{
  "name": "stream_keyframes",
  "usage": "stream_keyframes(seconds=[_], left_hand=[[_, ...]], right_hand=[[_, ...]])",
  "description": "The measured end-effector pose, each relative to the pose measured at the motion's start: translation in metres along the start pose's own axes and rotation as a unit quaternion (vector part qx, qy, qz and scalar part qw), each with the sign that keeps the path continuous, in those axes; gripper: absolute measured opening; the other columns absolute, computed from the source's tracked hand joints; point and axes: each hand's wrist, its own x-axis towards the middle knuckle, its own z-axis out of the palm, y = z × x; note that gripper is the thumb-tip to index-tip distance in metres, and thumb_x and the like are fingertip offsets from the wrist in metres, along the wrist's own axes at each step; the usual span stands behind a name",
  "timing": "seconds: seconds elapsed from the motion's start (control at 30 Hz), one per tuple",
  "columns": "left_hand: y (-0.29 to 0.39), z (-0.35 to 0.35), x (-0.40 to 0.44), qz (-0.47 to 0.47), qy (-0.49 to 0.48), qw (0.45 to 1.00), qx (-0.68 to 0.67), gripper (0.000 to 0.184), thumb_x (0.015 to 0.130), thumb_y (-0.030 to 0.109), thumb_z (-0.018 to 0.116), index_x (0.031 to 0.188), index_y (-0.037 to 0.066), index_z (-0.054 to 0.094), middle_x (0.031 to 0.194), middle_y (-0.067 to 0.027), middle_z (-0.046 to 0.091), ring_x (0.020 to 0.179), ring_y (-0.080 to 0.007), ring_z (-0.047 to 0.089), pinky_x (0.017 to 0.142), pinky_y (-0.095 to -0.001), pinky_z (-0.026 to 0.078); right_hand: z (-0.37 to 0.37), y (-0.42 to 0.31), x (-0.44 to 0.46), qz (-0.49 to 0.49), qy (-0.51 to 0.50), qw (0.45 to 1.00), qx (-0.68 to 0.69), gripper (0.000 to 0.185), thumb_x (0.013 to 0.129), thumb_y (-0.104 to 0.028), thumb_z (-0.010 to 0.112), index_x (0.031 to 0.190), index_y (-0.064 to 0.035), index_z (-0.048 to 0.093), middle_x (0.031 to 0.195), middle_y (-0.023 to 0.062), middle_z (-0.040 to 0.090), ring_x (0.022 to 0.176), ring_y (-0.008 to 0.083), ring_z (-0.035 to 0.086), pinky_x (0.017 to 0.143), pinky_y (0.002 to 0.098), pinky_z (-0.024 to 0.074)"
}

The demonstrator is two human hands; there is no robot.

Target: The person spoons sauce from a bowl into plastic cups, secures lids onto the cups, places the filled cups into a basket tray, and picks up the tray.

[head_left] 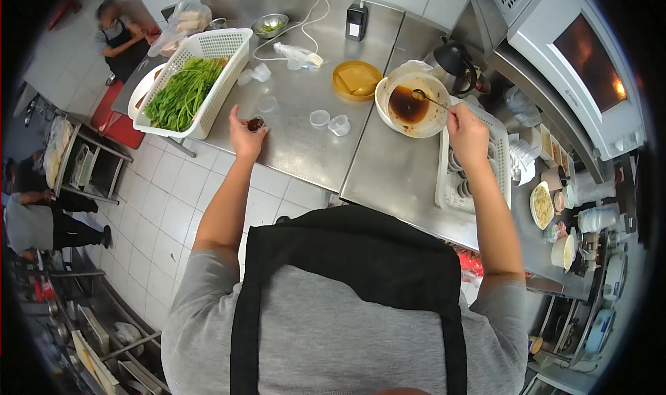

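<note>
Currently, the left hand (245, 139) holds one cup (256, 124); the right hand (469, 136), one spoon (434, 102).

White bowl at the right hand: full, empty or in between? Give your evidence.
In between: brown liquid pools in the white bowl, with pale wall showing above it.

Two hands are seen: one left hand (245, 140) and one right hand (470, 132). One small cup of sauce (256, 124) and one spoon (436, 101) are held. One bowl of brown sauce (431, 121) and one metal bowl (280, 19) can be counted. Two white baskets (237, 51), one yellow lid (357, 76), one black jug (451, 62) and one black box (356, 20) are found. In one basket, the small round things (463, 188) are too hidden to be counted.
</note>
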Motion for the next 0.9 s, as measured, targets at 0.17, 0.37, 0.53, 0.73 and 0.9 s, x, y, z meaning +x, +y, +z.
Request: stream_keyframes(seconds=[0.17,0.37,0.53,0.73,0.9], left_hand=[[0.019,0.016,-0.025,0.134,0.077,0.987,0.031,0.084,0.062,0.016,0.085,0.133,0.008,0.040,0.109,-0.0183,0.050,0.108,-0.0337,0.048,0.092,-0.0406,0.043],[0.079,0.062,-0.090,0.180,-0.222,0.958,0.012,0.052,0.076,0.031,0.074,0.123,0.019,0.055,0.080,-0.0058,0.058,0.086,-0.0272,0.056,0.078,-0.0428,0.044],[0.082,0.089,-0.089,0.277,-0.171,0.945,0.031,0.028,0.078,0.028,0.071,0.104,0.020,0.067,0.083,-0.0039,0.058,0.088,-0.0253,0.056,0.078,-0.0412,0.042],[0.073,0.094,-0.088,0.312,-0.146,0.939,0.003,0.015,0.078,0.026,0.072,0.089,0.017,0.071,0.091,-0.0034,0.061,0.094,-0.0253,0.055,0.083,-0.0410,0.041],[0.068,0.096,-0.087,0.320,-0.146,0.936,-0.014,0.019,0.075,0.028,0.074,0.090,0.016,0.070,0.099,-0.0047,0.061,0.097,-0.0256,0.054,0.084,-0.0407,0.040]], right_hand=[[0.008,0.009,0.001,-0.075,-0.039,0.995,-0.045,0.014,0.076,-0.004,0.065,0.082,-0.0075,0.053,0.071,0.0100,0.060,0.063,0.0299,0.060,0.055,0.0393,0.0480],[0.024,-0.001,-0.011,-0.036,-0.074,0.995,-0.059,0.014,0.077,-0.006,0.064,0.082,-0.0069,0.050,0.072,0.0115,0.060,0.064,0.0329,0.061,0.056,0.0427,0.0490],[0.049,-0.019,-0.033,0.072,-0.092,0.992,-0.036,0.012,0.080,-0.011,0.062,0.084,-0.0071,0.052,0.072,0.0137,0.064,0.061,0.0341,0.063,0.055,0.0446,0.0508],[0.065,-0.040,-0.042,0.150,-0.058,0.983,0.085,0.015,0.078,-0.010,0.066,0.080,-0.0055,0.052,0.069,0.0147,0.064,0.061,0.0337,0.064,0.056,0.0429,0.0511],[0.071,-0.054,-0.042,0.254,-0.054,0.953,0.160,0.015,0.076,-0.011,0.070,0.079,-0.0045,0.057,0.067,0.0140,0.064,0.060,0.0308,0.064,0.056,0.0388,0.0516]])
